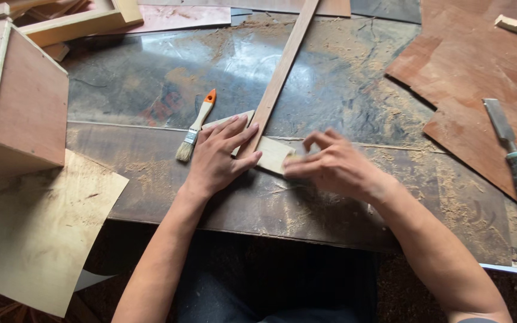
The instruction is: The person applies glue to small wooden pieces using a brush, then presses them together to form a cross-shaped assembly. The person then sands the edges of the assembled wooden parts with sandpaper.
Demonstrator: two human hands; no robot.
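My left hand [219,157] lies flat, fingers spread, pressing down the near end of a long thin wooden strip [282,69] that runs diagonally away across the dark dusty worktop [306,90]. My right hand [333,167] pinches a small pale piece of sandpaper or wood [274,154] against that same end of the strip. A small pale wooden piece [225,121] peeks out from under the left fingers. A paintbrush [195,127] with a wooden handle and orange tip lies just left of the left hand.
A wooden box [22,98] stands at the left, with a tan sheet [31,227] below it. Reddish plywood sheets [474,66] lie at the right, with a chisel [516,161] on them. Sawdust covers the worktop. Wooden frames [79,24] sit at the far left.
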